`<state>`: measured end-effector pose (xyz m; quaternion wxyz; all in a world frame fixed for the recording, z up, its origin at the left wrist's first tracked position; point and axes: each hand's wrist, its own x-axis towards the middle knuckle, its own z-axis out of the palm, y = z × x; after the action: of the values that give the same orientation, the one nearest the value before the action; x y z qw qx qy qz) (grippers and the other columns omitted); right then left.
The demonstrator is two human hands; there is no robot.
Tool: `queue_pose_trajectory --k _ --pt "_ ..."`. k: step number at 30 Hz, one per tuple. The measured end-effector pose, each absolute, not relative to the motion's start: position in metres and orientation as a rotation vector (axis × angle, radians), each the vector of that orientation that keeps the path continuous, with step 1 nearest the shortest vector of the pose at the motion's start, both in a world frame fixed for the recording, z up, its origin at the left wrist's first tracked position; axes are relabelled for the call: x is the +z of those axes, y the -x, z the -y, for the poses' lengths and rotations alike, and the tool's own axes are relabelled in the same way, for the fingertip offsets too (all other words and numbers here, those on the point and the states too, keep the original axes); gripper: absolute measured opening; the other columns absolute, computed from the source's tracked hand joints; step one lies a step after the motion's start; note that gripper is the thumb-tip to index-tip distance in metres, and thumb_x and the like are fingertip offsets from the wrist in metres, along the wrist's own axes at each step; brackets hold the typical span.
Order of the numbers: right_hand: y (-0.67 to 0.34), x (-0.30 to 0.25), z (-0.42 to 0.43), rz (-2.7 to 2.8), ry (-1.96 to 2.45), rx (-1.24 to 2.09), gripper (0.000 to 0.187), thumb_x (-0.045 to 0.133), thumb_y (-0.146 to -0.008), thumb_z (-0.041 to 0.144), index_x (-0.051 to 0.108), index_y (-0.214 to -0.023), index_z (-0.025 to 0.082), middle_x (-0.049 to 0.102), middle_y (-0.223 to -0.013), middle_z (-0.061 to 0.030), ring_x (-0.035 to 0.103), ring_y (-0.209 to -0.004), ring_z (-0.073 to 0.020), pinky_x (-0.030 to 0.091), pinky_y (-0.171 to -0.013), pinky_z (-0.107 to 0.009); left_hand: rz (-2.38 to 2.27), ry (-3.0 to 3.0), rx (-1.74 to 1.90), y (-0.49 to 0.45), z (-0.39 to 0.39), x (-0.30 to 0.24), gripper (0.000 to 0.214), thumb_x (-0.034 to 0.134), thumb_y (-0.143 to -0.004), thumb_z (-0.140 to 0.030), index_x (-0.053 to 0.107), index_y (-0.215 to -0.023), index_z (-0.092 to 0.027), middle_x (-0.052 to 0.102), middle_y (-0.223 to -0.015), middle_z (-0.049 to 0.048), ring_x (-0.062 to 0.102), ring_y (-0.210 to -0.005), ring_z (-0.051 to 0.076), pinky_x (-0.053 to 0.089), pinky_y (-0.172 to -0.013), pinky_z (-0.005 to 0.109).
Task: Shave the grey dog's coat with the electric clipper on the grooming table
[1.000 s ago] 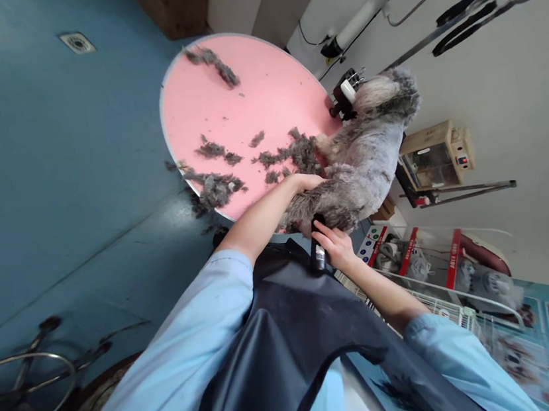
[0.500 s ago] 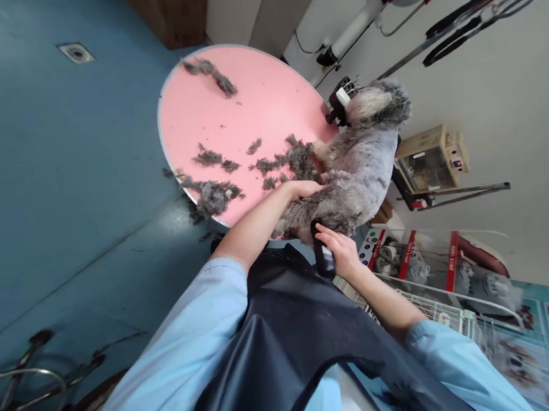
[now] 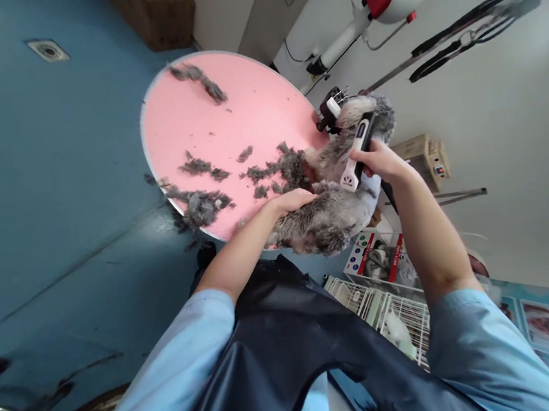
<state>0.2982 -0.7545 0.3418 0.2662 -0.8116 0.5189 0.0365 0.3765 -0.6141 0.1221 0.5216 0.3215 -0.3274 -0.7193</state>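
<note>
Pink covers the round table (image 3: 243, 116), its pale rim above a blue floor (image 3: 49, 160) with a square drain (image 3: 48, 50); grey hair clumps (image 3: 202, 208) litter its top. At its lower-right edge is the grey dog (image 3: 323, 219). The right hand (image 3: 381, 159) has its fingers wrapped around a black-and-white clipper (image 3: 359, 155) over the dog's body. The left hand (image 3: 296, 199) touches the dog's fur, its fingertips hidden, grip unclear. White wire cages (image 3: 416, 321) stand near a pale wall (image 3: 519, 122).
</note>
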Motion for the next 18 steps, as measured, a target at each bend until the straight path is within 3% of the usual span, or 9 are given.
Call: queue_pose_trajectory --k 7,11,14,18 --pt "-0.324 0.321 0.749 -1.600 2.200 0.369 0.026 0.075 -0.079 0.036 0.054 -0.073 0.022 0.044 -0.042 0.0062 0.040 -0.036 -0.0108 0.031 -0.032 -0.023 0.793 -0.803 -1.683 -0.375 0.610 0.119 0.037 0.074 -0.077 -0.050 0.071 -0.068 -0.013 0.061 -0.061 0.0006 0.053 -0.058 0.013 0.039 -0.057 0.024" --pt "-0.321 0.315 0.731 -1.390 2.030 0.587 0.032 0.076 -0.078 0.045 0.054 -0.078 0.021 0.054 -0.050 0.0025 0.044 -0.038 -0.0109 0.037 -0.034 -0.024 0.788 -0.794 -1.702 -0.376 0.609 0.123 0.033 0.074 -0.079 -0.042 0.069 -0.065 -0.013 0.059 -0.060 -0.0002 0.051 -0.057 0.011 0.038 -0.058 0.024" --pt "-0.316 0.315 0.733 -1.258 2.053 0.428 0.033 0.074 -0.079 0.048 0.055 -0.087 0.021 0.061 -0.062 -0.0002 0.050 -0.046 -0.0129 0.044 -0.040 -0.026 0.766 -0.761 -1.685 -0.378 0.607 0.126 0.022 0.071 -0.081 -0.031 0.070 -0.068 -0.013 0.061 -0.064 -0.0011 0.053 -0.064 0.012 0.042 -0.067 0.023" --pt "-0.315 0.313 0.740 -1.327 2.260 0.198 0.034 0.075 -0.076 0.043 0.055 -0.091 0.021 0.060 -0.068 -0.0006 0.058 -0.062 -0.0182 0.051 -0.053 -0.030 0.769 -0.822 -1.699 -0.379 0.602 0.125 0.028 0.064 -0.085 -0.024 0.065 -0.058 -0.013 0.055 -0.055 -0.0014 0.049 -0.058 0.012 0.040 -0.062 0.024"
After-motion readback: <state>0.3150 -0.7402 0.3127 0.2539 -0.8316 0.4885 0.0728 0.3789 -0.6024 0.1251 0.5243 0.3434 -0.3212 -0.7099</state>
